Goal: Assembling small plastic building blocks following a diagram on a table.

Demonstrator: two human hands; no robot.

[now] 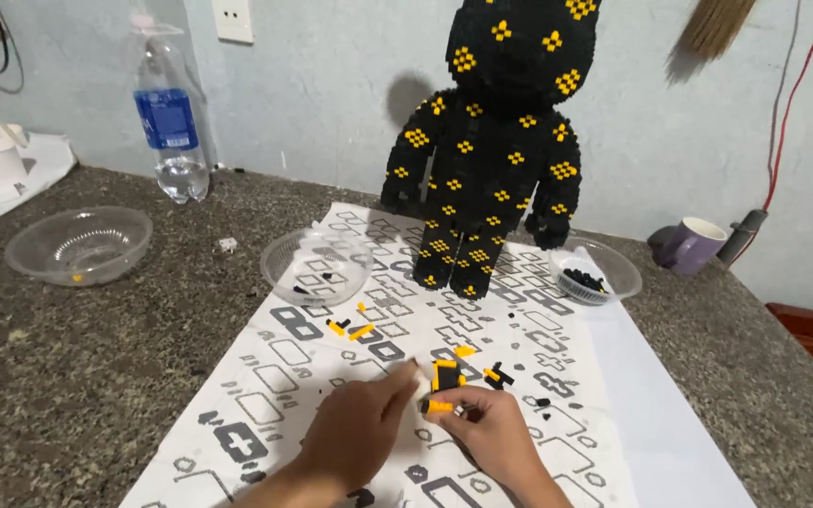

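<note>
Bricks were the worry here, small ones. The left hand (355,428) and the right hand (491,435) met low on the printed sheet (265,376), and between their fingertips sat a little black-and-yellow block piece (441,386), resting on or just above the paper. The right hand's fingers were pinched on its lower edge, at a yellow brick; the left hand's fingers were curled and pressed against its side, though whether they truly gripped it could not be told.

Too hard a squeeze would likely have popped a layer apart, since the piece looked only a few rows tall. Loose bricks (496,376) lay just beside it on the right, and more loose yellow bricks (350,329) lay further up the sheet; a sliding wrist could have scattered them off the paper onto the speckled counter (77,376), where black ones would be hard to find.

The tall black bear figure (496,141) stood at the far end of the sheet, between two clear bowls (317,265). A tug on the paper could have tipped it.
</note>
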